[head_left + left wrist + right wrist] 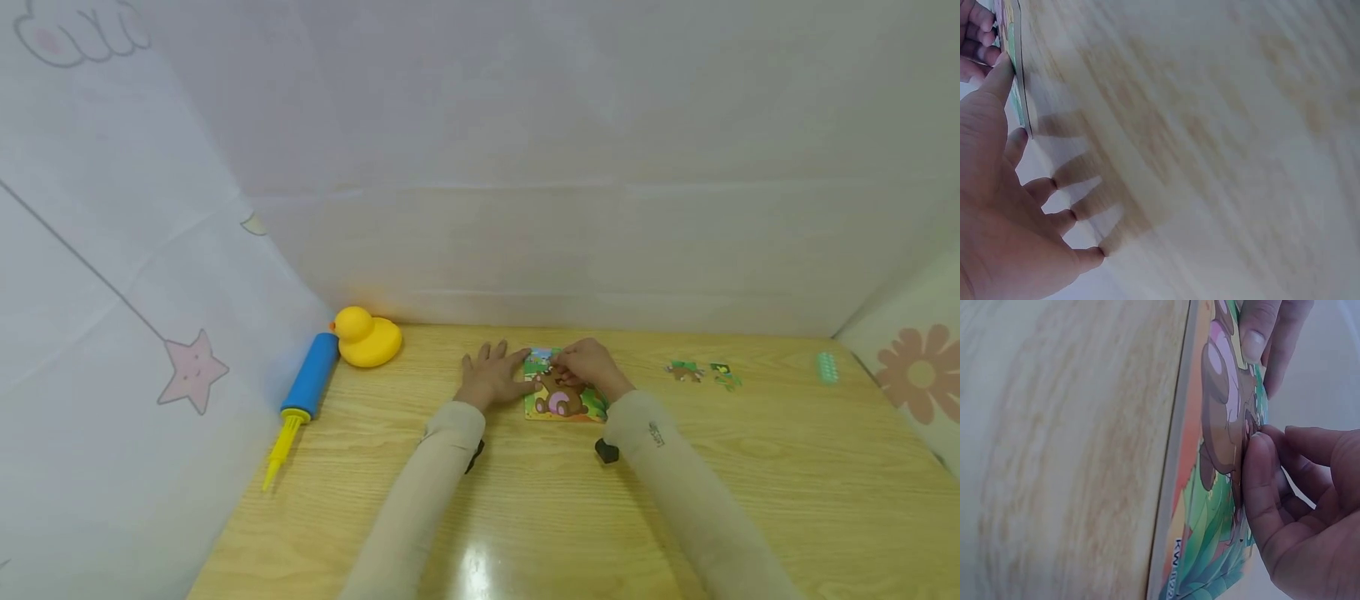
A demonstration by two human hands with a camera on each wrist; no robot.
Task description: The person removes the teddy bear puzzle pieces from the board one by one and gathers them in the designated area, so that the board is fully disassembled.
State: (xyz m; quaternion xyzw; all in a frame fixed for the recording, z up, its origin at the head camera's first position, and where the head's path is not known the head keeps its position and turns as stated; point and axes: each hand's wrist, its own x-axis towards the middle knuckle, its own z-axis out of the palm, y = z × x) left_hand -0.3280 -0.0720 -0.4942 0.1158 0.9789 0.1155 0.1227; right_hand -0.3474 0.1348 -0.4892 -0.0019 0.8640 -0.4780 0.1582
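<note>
A jigsaw puzzle board (542, 408) with a brown bear picture lies on the table. My left hand (491, 377) is at its left side, fingers spread. The left wrist view shows the left thumb (999, 78) resting on the board's face and fingertips down on the table. Over the upper part of the board, my right hand (592, 367) pinches a small puzzle piece (1250, 422) between thumb and forefinger, mostly hidden by the fingertips, right at the bear picture. Loose puzzle pieces (686, 372) lie to the right of the board.
A yellow rubber duck (367, 337) sits at the back left, beside a blue and yellow hand pump (311, 379). A small pale green object (827, 367) is near the right edge of the wooden table (540, 517). Patterned cloth walls (480, 250) stand behind and at both sides.
</note>
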